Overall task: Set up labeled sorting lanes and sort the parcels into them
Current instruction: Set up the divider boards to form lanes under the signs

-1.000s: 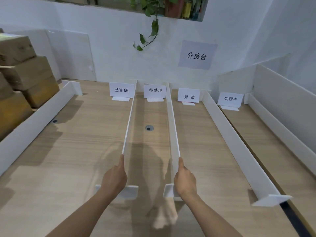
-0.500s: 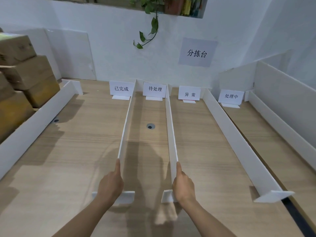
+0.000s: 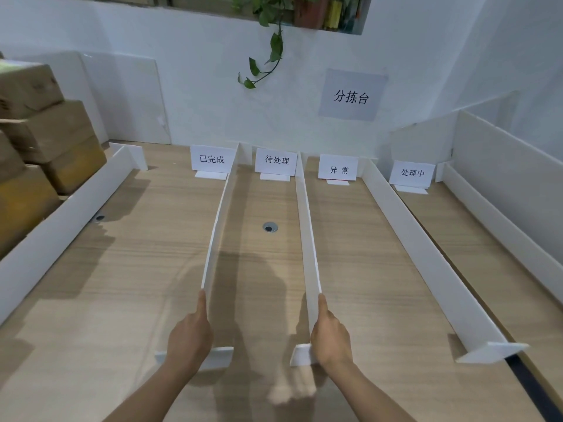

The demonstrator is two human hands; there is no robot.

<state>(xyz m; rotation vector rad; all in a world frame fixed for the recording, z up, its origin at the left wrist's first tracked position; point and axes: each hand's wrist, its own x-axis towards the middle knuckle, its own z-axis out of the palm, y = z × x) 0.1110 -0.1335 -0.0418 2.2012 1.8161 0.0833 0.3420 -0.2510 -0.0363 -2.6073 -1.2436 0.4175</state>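
Left hand (image 3: 190,336) and right hand (image 3: 330,336) grip dividers (image 3: 220,226) flanking the 待处理 label (image 3: 275,160).

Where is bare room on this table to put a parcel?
Widest: bare wood between the outer left divider and the second divider. Also free right of the third divider. Narrow between left hand and right hand. Crowded: boxes far left.
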